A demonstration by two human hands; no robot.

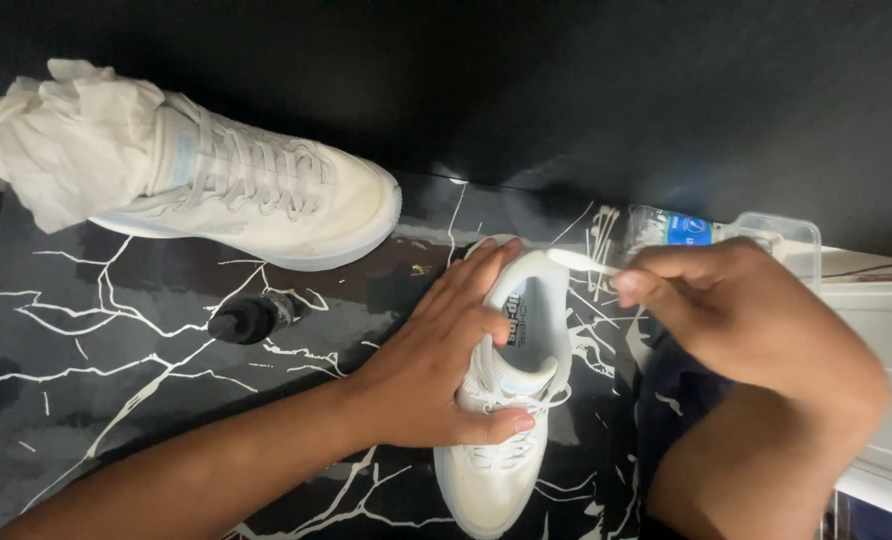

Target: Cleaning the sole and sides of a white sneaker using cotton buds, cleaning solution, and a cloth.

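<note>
My left hand (436, 360) grips a white sneaker (501, 470) around its collar and laces, holding it on the black marbled floor (116, 340) with the toe toward me. My right hand (746, 310) pinches a slim white brush-like tool (578, 262) whose tip rests on the heel rim of that sneaker. A second white sneaker (266, 200) lies at the upper left, stuffed with crumpled white paper (61, 135). A small dark bottle (254, 317) lies on the floor between the two shoes, left of my left hand.
A clear plastic water bottle with a blue label (681, 230) lies behind my right hand beside a clear plastic container (791, 240). A black wall (566, 80) runs along the far side. A white panel (891, 340) stands at the right edge.
</note>
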